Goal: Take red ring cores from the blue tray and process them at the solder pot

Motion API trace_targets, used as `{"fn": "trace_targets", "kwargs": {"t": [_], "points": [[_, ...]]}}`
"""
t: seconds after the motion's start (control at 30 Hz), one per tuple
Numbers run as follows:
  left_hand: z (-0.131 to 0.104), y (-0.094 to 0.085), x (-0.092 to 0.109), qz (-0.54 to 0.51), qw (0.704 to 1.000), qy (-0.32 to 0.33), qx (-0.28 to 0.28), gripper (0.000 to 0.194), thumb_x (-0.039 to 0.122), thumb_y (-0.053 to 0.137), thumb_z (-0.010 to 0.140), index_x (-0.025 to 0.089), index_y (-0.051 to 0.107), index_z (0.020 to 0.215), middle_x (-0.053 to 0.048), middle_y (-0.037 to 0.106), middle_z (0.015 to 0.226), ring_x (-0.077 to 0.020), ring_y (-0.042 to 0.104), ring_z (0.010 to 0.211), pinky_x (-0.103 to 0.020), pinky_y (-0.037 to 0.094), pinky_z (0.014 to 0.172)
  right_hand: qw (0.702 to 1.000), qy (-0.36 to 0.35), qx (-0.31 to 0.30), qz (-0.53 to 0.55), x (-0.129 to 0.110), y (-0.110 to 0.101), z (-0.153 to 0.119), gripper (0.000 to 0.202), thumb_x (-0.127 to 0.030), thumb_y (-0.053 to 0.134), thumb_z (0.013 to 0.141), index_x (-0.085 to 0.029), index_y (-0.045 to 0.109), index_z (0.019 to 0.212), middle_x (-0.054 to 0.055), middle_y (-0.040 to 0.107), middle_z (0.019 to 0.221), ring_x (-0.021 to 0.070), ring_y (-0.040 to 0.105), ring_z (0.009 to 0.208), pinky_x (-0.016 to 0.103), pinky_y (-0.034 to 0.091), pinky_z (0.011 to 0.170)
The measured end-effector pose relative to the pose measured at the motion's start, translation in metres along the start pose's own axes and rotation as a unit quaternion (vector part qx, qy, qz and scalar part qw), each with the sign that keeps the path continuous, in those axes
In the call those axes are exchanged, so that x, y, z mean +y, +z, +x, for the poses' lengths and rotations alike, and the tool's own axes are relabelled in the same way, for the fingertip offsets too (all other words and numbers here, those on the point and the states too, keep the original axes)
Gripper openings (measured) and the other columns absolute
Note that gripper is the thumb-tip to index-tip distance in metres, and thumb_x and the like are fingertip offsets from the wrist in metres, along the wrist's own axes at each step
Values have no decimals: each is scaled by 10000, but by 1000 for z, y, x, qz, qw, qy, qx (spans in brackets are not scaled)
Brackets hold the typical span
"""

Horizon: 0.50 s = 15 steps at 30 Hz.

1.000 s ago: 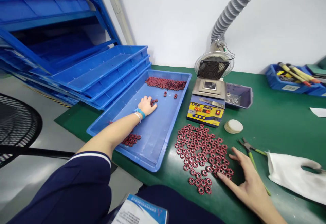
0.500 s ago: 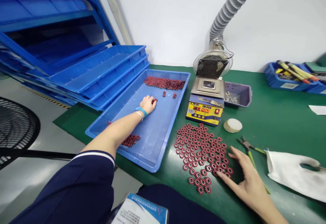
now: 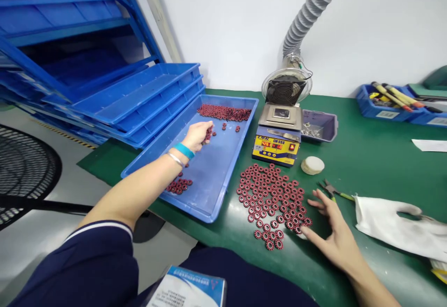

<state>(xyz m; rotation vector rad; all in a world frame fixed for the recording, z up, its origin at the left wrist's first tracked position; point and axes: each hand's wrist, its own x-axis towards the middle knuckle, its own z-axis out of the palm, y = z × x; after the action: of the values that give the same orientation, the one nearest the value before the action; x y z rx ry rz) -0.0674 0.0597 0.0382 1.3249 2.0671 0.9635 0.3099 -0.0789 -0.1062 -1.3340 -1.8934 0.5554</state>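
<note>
My left hand (image 3: 198, 136), with a blue band and a bracelet at the wrist, is closed around several small red rings above the long blue tray (image 3: 206, 176). Many red rings (image 3: 225, 113) fill the tray's far end, a few lie loose near them, and another group (image 3: 179, 185) is at its near left. On the green table, a wide spread of red toothed rings (image 3: 272, 200) lies right of the tray. My right hand (image 3: 333, 235) rests at the spread's right edge, fingers apart, thumb beside the rings.
Behind the spread stands a yellow-and-blue heating unit (image 3: 275, 146) with a fan and hose. A purple bin (image 3: 319, 125), white round pad (image 3: 312, 165), pliers (image 3: 333, 190) and white glove (image 3: 394, 221) are to the right. Stacked blue trays (image 3: 146, 97) stand left.
My left hand has lifted and turned into a closed grip with several rings in it. My right hand stays by the spread, fingers still apart. The view has shifted slightly.
</note>
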Motion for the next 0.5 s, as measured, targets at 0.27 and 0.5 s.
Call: {"fn": "trace_targets", "kwargs": {"t": [0.27, 0.5], "points": [[-218, 81, 40, -129, 839, 304, -433, 190, 301, 599, 851, 132, 681, 818, -29, 655, 700, -108, 595, 627, -218, 516, 623, 981, 81, 57, 167, 14, -11, -1, 663, -534, 435, 917, -295, 264, 1512, 164, 432, 1464, 294, 615, 1151, 447, 524, 879], [-249, 181, 8, 168, 650, 673, -310, 172, 270, 587, 869, 167, 688, 775, -79, 631, 763, -189, 616, 702, -270, 406, 470, 953, 136, 102, 251, 16, -20, 2, 619, -577, 349, 922, -320, 302, 1483, 141, 444, 1450, 274, 621, 1138, 407, 570, 767]]}}
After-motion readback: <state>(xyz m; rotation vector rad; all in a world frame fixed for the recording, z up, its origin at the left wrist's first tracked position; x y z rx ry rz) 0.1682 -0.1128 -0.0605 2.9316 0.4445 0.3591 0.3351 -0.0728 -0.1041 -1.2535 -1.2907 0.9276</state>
